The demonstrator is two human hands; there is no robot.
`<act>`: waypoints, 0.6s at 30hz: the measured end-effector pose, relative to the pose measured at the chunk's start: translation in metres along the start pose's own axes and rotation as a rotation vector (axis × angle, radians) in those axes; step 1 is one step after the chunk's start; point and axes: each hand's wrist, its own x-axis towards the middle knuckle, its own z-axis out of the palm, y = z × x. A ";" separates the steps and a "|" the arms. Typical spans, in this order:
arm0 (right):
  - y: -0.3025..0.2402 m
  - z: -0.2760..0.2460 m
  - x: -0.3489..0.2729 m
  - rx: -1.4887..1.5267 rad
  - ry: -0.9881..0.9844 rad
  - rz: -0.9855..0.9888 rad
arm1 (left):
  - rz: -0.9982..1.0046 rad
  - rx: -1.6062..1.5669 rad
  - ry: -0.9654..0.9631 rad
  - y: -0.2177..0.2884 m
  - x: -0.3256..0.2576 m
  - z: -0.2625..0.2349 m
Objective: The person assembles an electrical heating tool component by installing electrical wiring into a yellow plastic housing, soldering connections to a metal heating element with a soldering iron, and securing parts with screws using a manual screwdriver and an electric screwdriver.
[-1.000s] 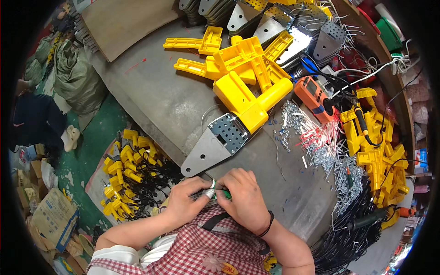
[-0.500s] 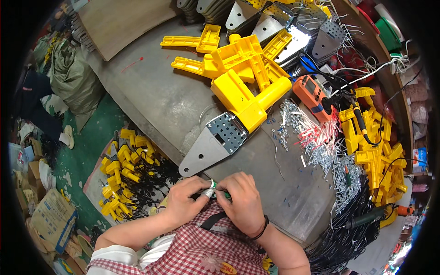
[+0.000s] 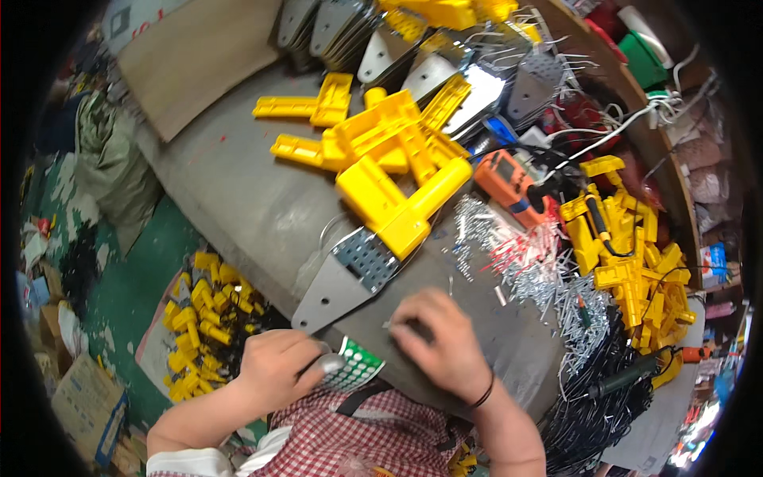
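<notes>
Left hand [image 3: 280, 366] pinched green, white-dotted sheet [image 3: 358, 367] by near edge of grey tabletop [image 3: 230, 191]; right hand [image 3: 442, 342] half-curled, contents unclear; yellow plastic, metal-plated device [image 3: 391, 226] lay beyond.

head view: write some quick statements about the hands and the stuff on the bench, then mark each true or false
1. The left hand holds a green sheet. True.
2. The right hand pinches the sheet too. False: it is apart from the sheet.
3. The sheet carries white dots. True.
4. The screws are packed in a box. False: they lie loose in a pile on the bench.
5. The orange meter lies right of the grey plate in the picture. True.
6. The plate's narrow end points up and right in the picture. False: it points down and left.
</notes>
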 end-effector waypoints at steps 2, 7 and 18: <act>0.010 -0.027 0.031 -0.044 0.033 -0.079 | 0.064 0.085 0.121 0.006 0.018 -0.007; 0.037 -0.066 0.104 -0.194 0.013 -0.226 | 0.013 0.196 0.102 -0.004 0.057 0.019; 0.045 -0.059 0.153 -0.385 -0.373 -0.190 | 0.015 0.174 0.103 -0.009 0.055 0.022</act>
